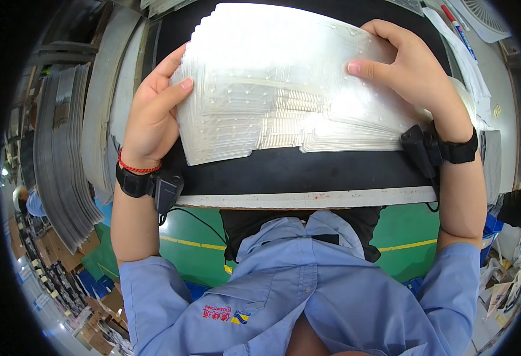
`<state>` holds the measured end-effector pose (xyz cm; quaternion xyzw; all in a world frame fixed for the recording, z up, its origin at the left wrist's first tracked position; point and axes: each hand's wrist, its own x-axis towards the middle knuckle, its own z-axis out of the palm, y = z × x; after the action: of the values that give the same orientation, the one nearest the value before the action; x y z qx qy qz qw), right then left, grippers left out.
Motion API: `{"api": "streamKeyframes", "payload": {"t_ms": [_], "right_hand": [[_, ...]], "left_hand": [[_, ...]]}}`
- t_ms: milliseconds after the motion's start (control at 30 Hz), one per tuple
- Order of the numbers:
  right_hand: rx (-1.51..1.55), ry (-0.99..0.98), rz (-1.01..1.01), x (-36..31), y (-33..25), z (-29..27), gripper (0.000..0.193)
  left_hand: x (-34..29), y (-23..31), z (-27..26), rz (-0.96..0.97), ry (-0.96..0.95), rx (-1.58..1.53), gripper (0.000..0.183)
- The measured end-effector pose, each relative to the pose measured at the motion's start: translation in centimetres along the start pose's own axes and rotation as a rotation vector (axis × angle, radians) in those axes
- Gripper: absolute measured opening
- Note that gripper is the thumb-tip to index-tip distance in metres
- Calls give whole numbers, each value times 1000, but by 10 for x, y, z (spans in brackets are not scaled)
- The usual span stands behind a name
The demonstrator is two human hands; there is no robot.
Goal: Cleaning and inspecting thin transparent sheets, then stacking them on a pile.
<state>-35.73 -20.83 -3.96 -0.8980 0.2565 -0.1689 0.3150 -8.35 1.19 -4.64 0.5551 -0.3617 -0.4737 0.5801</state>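
A fanned stack of thin, clear plastic sheets [236,101] with fine printed lines and dots spreads over the black tabletop. My left hand [159,107] grips its left edge, the thumb on top and the fingers behind. At the upper right, my right hand [405,68] clasps the stack's other end, its thumb pressed on the top sheet; the fingers underneath are mostly hidden. The sheets' lower edges are staggered like steps, and bright glare covers their upper part. Each wrist wears a black strap with a small device.
The black work mat [331,175] ends at a pale table edge near my body. A rack of stacked grey sheets [64,148] stands at left. A red and blue marker [459,32] and a round fan grille [488,15] are at the upper right.
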Motion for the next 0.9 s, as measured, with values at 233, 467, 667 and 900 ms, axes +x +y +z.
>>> {"api": "streamKeyframes", "payload": {"t_ms": [233, 467, 667, 900], "right_hand": [[-80, -6, 46, 2, 0, -5, 45], [-143, 32, 55, 5, 9, -6, 50], [-180, 68, 51, 3, 12, -5, 39], [-58, -58, -1, 2, 2, -9, 39]], "left_hand": [[4, -1, -1, -32, -9, -93, 47], [6, -1, -3, -89, -24, -118, 44], [5, 2, -2, -83, -49, -130, 42], [2, -3, -8, 17, -54, -117, 40]]}}
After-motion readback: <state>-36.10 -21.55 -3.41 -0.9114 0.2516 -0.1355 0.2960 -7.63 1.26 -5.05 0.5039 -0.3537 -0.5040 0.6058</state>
